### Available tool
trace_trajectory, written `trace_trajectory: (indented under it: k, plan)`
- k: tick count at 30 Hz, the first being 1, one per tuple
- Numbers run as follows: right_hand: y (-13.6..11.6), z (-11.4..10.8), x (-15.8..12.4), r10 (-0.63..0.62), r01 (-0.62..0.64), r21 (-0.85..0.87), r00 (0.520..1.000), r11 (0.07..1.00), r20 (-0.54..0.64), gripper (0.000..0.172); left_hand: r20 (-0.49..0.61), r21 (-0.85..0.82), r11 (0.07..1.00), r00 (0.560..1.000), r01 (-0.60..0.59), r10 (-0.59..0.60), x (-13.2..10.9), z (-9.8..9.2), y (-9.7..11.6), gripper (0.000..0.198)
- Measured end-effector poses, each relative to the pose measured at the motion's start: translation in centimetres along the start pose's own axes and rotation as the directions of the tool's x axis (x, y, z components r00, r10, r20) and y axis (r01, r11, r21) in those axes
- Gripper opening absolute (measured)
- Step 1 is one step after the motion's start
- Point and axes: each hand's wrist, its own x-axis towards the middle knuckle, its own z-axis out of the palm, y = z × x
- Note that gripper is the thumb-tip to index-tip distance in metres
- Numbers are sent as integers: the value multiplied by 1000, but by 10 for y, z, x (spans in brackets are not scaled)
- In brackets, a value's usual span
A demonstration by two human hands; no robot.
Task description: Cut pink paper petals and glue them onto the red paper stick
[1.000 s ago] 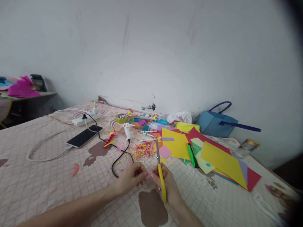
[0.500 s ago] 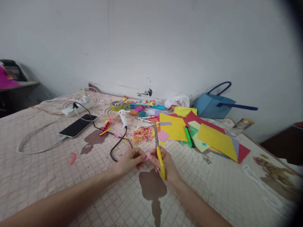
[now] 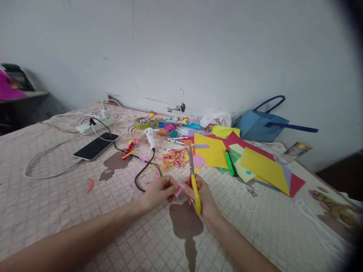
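Between thumb and fingers, my left hand [image 3: 162,192] pinches a small piece of pink paper [image 3: 178,190]. Close by on its right, my right hand [image 3: 204,196] is closed around the yellow handles of a pair of scissors [image 3: 194,181]. The scissor blades point up and away from me and look closed. My right thumb reaches toward the pink paper; whether it touches it I cannot tell. Beyond the hands lies a heap of thin, colourful paper shreds [image 3: 173,160], with a pink paper square [image 3: 199,161] to its right.
Yellow sheets [image 3: 263,168], a green cutter [image 3: 231,163] and white string [image 3: 245,192] lie to the right. A white glue gun [image 3: 150,139] with a black cord stands beyond my left hand. Further left are a phone [image 3: 95,147] and a power strip [image 3: 95,126]. A blue bag [image 3: 259,124] rests against the wall.
The view has shifted slightly, so things sit a little further right. My right fingers have drawn slightly away from the pink paper, which now shows more; my left hand still holds it.
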Motion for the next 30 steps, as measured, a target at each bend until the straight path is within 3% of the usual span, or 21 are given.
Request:
trace_trajectory:
  k: [8,17,24,30]
  plan:
    - [3,-1,2,34,-34,12,999,999,-15,32,-13,12,1000,1000,-10,10,2,0,-4,38]
    - [7,-14,13,-88,88,-4,992,996,-92,29,-21,-4,1000,1000,-9,9,2,1,-6,37]
    - [1,-6,6,-18,19,-54,999,998,27,31,-25,22,1000,1000,4,-3,-2,4,-5,38]
    - [-7,0,1,-20,23,-93,999,995,36,30,-16,39,999,1000,-23,23,-3,5,-7,37]
